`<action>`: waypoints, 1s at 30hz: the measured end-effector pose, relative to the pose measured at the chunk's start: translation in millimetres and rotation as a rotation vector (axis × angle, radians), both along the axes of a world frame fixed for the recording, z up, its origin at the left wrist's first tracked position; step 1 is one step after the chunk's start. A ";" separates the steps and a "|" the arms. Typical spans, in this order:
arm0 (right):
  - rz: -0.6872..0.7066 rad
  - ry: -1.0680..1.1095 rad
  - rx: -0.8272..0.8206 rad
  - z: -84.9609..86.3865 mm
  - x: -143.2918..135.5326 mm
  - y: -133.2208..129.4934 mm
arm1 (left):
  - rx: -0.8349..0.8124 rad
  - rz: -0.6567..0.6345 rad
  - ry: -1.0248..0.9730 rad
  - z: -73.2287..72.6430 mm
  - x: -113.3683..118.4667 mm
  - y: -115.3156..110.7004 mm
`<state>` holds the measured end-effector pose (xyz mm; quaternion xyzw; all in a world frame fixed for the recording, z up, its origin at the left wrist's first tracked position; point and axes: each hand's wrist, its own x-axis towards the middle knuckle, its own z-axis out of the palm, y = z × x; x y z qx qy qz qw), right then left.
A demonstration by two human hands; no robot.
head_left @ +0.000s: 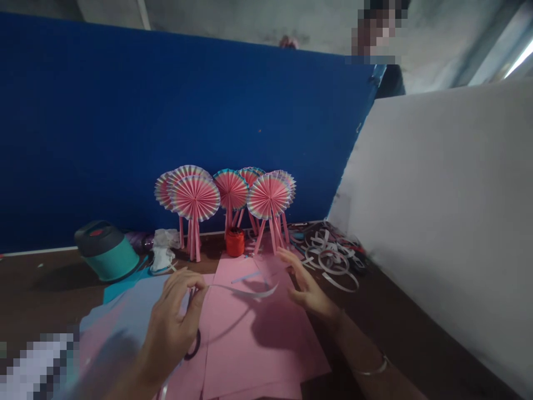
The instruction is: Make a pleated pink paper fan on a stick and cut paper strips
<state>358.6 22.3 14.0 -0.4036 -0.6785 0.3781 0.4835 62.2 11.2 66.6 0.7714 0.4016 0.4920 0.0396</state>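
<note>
White strip (260,294) at the dial's centre, bowed over pink sheets (237,355). At nine o'clock, left hand (175,316), thumb and fingertips closed on one end; at three, right hand (310,294), blurred, fingers apart near the far end, contact impossible to tell. Risk of twisting or slipping, with only one end surely gripped; of creasing, from too hard a pinch. At eight, dark loop (199,340) beside the left hand, liable to snag. At two, tangled strips (322,240), easy to catch with the bangle (383,364) on a wide swing. At twelve, red pot (235,243); from eleven to one, pleated fans (195,198) on thin legs, prone to toppling from a forward knock. Behind, blue board (166,111).
</note>
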 end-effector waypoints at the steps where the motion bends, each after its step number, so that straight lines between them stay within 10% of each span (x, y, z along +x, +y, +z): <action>1: 0.057 -0.013 -0.026 1.0 -0.4 -1.1 | -0.004 -0.002 -0.001 0.9 0.6 0.1; 8: 0.067 0.045 -0.252 5.8 1.6 0.4 | -0.100 0.066 -0.007 -4.7 0.1 2.6; 22: -0.217 -0.204 -0.320 -26.3 -1.6 11.2 | -0.671 0.296 0.266 -60.6 2.1 24.6; 30: -0.280 -0.370 -0.315 -39.2 -7.4 8.5 | -0.667 0.361 0.437 -72.9 4.5 24.5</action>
